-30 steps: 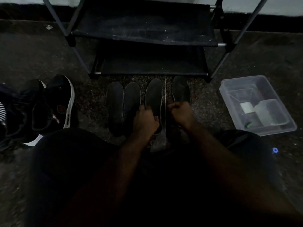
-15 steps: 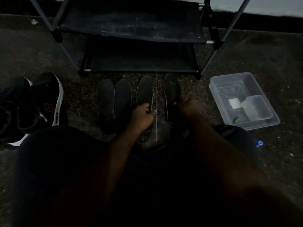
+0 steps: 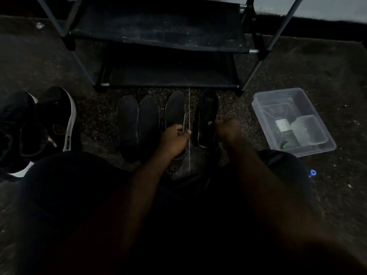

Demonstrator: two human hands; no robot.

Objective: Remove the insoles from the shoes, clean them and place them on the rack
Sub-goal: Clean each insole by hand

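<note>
Currently I'm seeing the left hand gripping the flat insole at its near end, the right hand gripping the tilted insole; both are pointing lengthwise ahead toward the rack.

Black and charcoal everywhere, dim.
Dark grey insole with a pale edge at the left hand; black insole with a whitish rim at the right hand. Left of the left hand, two charcoal insoles, farther out a black sneaker banded white at the sole. Beyond both hands, black rack flecked pale, grey poles. Right of the right hand, clear tub holding a white piece and a green bit; speckled dark-brown floor.
</note>
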